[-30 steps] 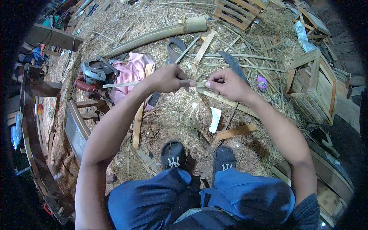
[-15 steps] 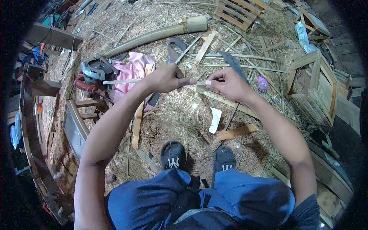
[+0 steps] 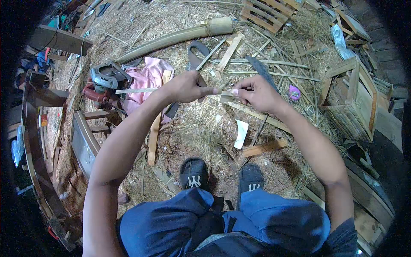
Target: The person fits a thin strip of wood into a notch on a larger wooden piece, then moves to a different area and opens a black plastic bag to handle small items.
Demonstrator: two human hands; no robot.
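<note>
My left hand is closed around a thin pale strip of bamboo or wood, whose long end sticks out to the left past my wrist. Its thumb points right, toward my other hand. My right hand pinches with thumb and forefinger at the strip's right end, close to the left thumb tip. Just under the right fingertips shows a small flat pale piece; whether it is part of the strip I cannot tell. Behind the right hand a dark, broad blade slants across the view, partly hidden by the hand.
A circular saw and pink cloth lie at left. A long bamboo pole curves across the back. Wooden frames stand at right. Wood offcuts, a white scrap and shavings litter the ground around my sandals.
Both hands keep nearly the same place and grip on the strip. Only a very slight shift of the view shows.
</note>
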